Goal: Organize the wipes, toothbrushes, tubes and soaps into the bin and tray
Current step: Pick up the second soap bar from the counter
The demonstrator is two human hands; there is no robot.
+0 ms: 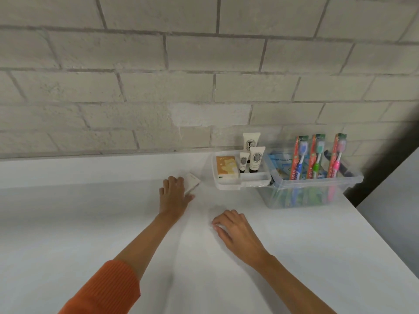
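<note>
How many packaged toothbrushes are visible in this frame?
3, all standing upright in the clear bin: blue toothbrush leftmost, green toothbrush in the middle, pink toothbrush rightmost. Others could be hidden lower in the bin.

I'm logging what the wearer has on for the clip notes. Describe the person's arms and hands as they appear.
Both hands are bare: no gloves, rings or watch show. The left hand comes from an arm wearing an orange ribbed-knit sleeve pushed up, leaving the forearm uncovered. The right hand and its forearm show no sleeve anywhere in view.
</note>
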